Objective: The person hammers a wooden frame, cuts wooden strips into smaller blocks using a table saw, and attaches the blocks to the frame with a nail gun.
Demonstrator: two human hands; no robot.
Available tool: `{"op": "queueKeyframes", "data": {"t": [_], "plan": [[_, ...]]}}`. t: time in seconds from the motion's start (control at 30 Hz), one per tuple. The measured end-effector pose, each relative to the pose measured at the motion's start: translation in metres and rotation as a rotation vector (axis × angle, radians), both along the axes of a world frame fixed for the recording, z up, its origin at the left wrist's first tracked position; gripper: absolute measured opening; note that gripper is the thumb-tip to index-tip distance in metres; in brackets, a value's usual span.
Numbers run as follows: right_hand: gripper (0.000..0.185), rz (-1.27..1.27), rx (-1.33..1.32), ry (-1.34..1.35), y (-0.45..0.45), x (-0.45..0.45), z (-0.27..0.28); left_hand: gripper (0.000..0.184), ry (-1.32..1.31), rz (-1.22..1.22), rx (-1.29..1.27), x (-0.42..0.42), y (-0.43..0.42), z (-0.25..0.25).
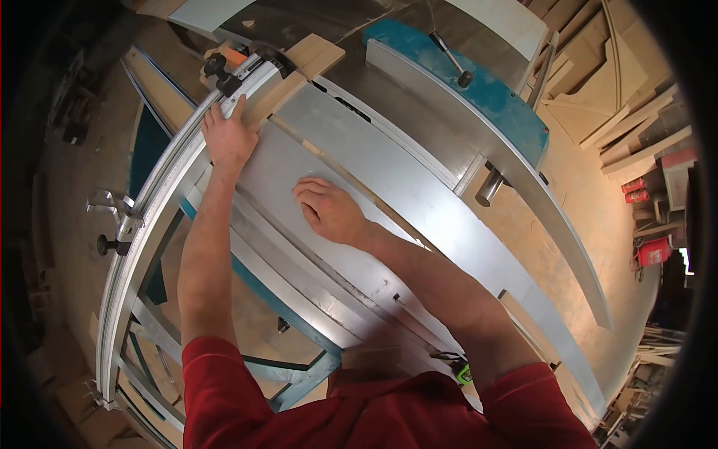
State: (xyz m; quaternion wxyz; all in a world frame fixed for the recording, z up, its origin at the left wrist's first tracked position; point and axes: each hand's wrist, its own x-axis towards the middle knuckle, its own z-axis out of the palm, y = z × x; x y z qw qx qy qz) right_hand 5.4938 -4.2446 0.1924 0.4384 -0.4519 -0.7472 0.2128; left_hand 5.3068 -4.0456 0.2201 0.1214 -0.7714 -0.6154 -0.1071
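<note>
My left hand lies on the long metal fence of a sliding table saw. Its fingers are spread over the fence, and its thumb side is by a light wooden strip that lies along the fence's far end. The right hand is above the metal sliding table, fingers curled in, with nothing visible in it. The saw's long slot runs just beyond that hand. A short wooden board sits at the far end of the strip.
A black clamp knob and a metal flip stop are on the fence. Across the table stand a curved-looking rip fence and a teal guard. Wood offcuts are stacked at right. A green-and-black tool lies near my body.
</note>
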Motion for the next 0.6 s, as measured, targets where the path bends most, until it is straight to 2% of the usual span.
{"op": "queueKeyframes", "data": {"t": [0.43,0.5,0.53,0.57,0.6], "plan": [[0.011,-0.036,0.003,-0.036,-0.034,0.0,0.018,0.068,-0.075,-0.11,0.094,0.003,-0.035,0.021],[0.011,-0.06,0.023,-0.035,-0.042,-0.002,0.025,0.063,-0.158,-0.161,0.244,0.004,-0.05,0.018],[0.01,-0.068,0.023,-0.041,-0.045,-0.001,0.027,0.051,-0.216,-0.224,0.26,0.005,-0.068,0.025],[0.01,-0.08,0.027,-0.039,-0.047,-0.001,0.028,0.051,-0.216,-0.237,0.263,-0.002,-0.076,0.019],[0.01,-0.075,0.034,-0.039,-0.048,-0.001,0.029,0.043,-0.254,-0.219,0.192,-0.01,-0.08,0.01]]}}
